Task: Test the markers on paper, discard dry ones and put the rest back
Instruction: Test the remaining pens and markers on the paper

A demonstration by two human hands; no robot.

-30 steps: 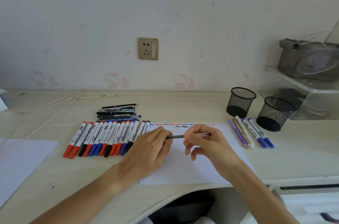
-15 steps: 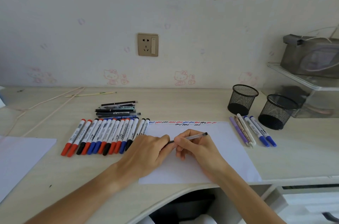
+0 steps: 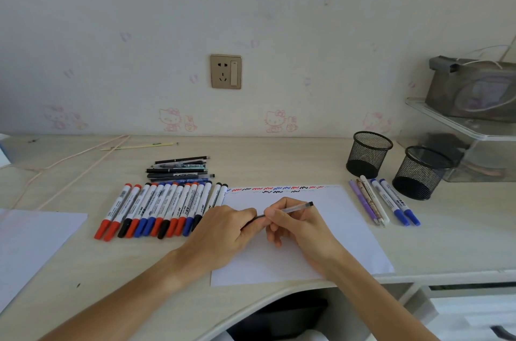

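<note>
A thin clear-barrelled pen [image 3: 296, 207] is held over the white test paper [image 3: 349, 231]. My right hand [image 3: 297, 224] pinches its barrel; my left hand [image 3: 223, 231] grips its dark front end, which hides whether that is a cap or the tip. Red, blue and black squiggles [image 3: 276, 189] run along the paper's far edge. A row of several red, blue and black capped markers [image 3: 164, 209] lies left of the paper, with a stack of dark pens [image 3: 180, 169] behind it. Several pens and markers [image 3: 382, 202] lie right of the paper.
Two black mesh pen cups [image 3: 368, 153] [image 3: 421, 171] stand at the back right beside a clear acrylic shelf [image 3: 460, 128]. Another white sheet [image 3: 30, 245] lies at the left edge. Thin sticks [image 3: 83, 156] lie at the back left. The desk's curved front edge [image 3: 251, 304] runs below my arms.
Both hands have come closer together over the paper and nearer to me. The pen has tilted, its rear end now pointing up and right.
</note>
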